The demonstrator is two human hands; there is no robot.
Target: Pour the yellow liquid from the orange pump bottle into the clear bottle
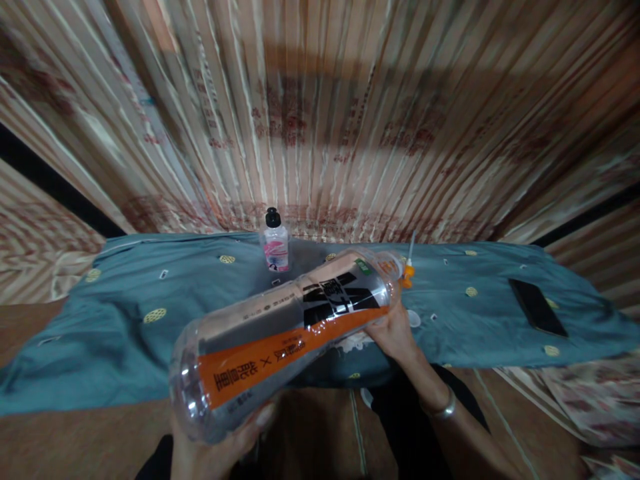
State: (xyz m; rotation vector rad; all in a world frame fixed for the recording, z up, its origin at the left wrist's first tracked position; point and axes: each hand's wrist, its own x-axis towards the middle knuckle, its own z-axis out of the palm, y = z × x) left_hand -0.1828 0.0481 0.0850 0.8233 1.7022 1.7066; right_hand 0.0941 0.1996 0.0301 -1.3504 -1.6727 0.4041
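A large clear plastic bottle (pixel 285 340) with an orange and black label lies tilted across my view, its base to the lower left and its neck to the upper right. My left hand (pixel 220 447) grips it at the base, thumb along the near side. Around the part near the neck, my right hand (pixel 393 327) is closed, its fingers mostly hidden behind the bottle. Just beyond the neck shows an orange piece (pixel 409 275) with a thin pale tube standing up from it; whether it is joined to the bottle I cannot tell.
A teal patterned cloth (pixel 125 347) covers the table. On it stand a small pink-labelled bottle with a black cap (pixel 275 243), a dark phone (pixel 537 307) at right, and a small white disc (pixel 413 318). Something white and crumpled (pixel 356 342) shows under my right hand. Striped curtains (pixel 320 133) hang behind.
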